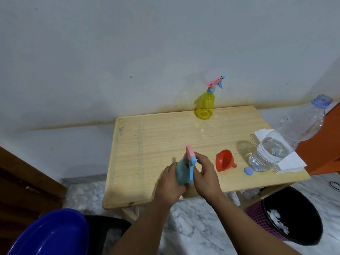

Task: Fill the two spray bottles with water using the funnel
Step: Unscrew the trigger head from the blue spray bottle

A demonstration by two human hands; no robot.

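Near the front edge of the wooden surface (147, 137), the blue spray bottle (181, 172) stood between both hands: the left hand (170, 183) was wrapped around its body, while the right hand (206, 173) had its fingers closed on the pink-and-blue trigger head (190, 157) at the top. Just to the right of the hands lay one red funnel (224, 160), tipped on its side. There were two spray bottles in all; the second, the yellow spray bottle (205, 105), stood well apart at the back edge by the wall, its sprayer on. One clear water bottle (281, 144), partly filled, stood uncapped at the right on white paper (290, 161), with one blue cap (248, 170) just beside its base.
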